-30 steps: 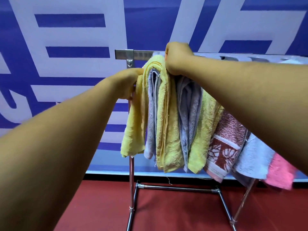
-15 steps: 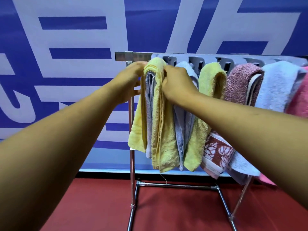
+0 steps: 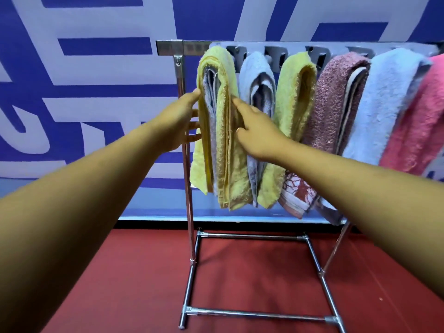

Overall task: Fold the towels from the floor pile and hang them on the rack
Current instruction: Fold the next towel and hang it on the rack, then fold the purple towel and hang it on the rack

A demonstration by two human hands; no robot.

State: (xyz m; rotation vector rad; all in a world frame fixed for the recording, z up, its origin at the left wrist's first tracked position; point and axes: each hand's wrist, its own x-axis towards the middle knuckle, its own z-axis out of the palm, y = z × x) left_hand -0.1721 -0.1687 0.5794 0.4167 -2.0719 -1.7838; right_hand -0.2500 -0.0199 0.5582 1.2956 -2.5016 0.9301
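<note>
Nearest to us, our two forearms reach out over the red floor [image 3: 149, 272] toward the rack [image 3: 192, 164], whose shiny metal tube base sits on that floor. Our left hand [image 3: 176, 123] lies against the left face of the yellow towel [image 3: 224, 140], the first one on the rack beside its upright post. The fingers are nearly straight, so this grip is open and only touches the cloth. Our right hand [image 3: 258, 131] rests on the towel's right face, fingers spread and relaxed, holding nothing.

The yellow towel hangs folded over the top bar, with a grey towel [image 3: 210, 97] tucked inside its fold. We judge it light, soft and limp; it will sag wherever it is not supported, and its looped terry should not slip. The best hold is likely both hanging layers together, pinched near the fold at the bar.

Further along the rack from the post hang a pale blue towel [image 3: 257, 75], a second yellow one [image 3: 295, 92], a nubby maroon towel [image 3: 336, 97], a light blue towel [image 3: 384, 99] and a pink towel [image 3: 422, 111]. Behind the rack stands a blue and white wall [image 3: 96, 68].
</note>
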